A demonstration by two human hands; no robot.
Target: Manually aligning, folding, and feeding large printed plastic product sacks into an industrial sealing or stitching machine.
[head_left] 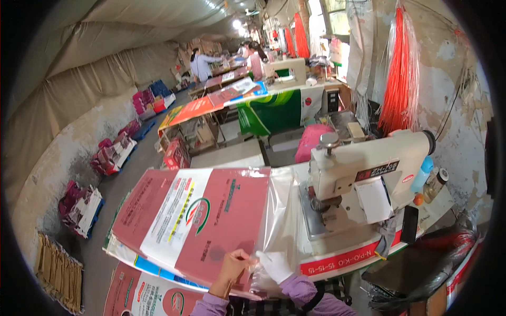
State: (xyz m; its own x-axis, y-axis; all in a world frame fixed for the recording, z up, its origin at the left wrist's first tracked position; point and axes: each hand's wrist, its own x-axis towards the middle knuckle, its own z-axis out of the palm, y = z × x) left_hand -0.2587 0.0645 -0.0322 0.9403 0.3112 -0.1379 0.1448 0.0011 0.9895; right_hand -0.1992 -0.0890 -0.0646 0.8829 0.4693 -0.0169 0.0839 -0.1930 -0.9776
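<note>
Pinching red bag edge, L hand + R hand

left hand bare, fingers pinched, right hand white-gloved, close together

A printed sack is laid flat on the surface, left of the sewing machine, with its clear liner lying between the two. The left hand and the right hand are placed side by side at the sack's near edge. More sacks are stacked beneath and to the left. A bottle and a jar are stood right of the machine. Bundles are set along the wall at far left.
</note>
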